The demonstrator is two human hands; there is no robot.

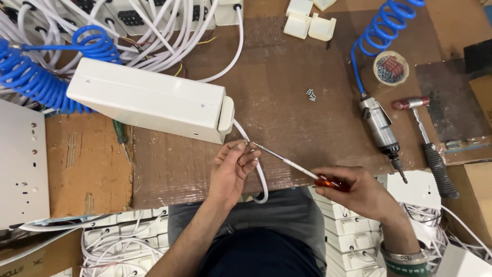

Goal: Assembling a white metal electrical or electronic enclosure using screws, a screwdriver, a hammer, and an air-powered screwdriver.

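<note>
Brown and worn, the work table (287,113) fills most of the view, and it looks scratched from lots of use. On it lies a long cream box (146,100), tipped a bit on a slant, with its cap end pointing toward the person so it is easy to reach. A white cord (256,164) comes out of that end and loops down to the table edge. Behind the box sits a big heap of white wires (154,20) and a curly blue hose (41,72), pushed back out of the way.

Off to the right side lies a grey air tool (380,125) on its own blue hose, and just beside it a hammer (428,143) with a black grip. Both lie flat and close, likely so they can be grabbed fast. A roll of tape (391,67) holds small bits inside it like a bowl.

The right hand (359,192) is closed around the red handle of a screwdriver (294,165). The long shaft points left, toward the cream box. The left hand (233,169) pinches the tip between its fingers, right next to the white cord, which looks like a way to steady it.

Tiny screws (310,94) rest alone in the middle of the table.
</note>
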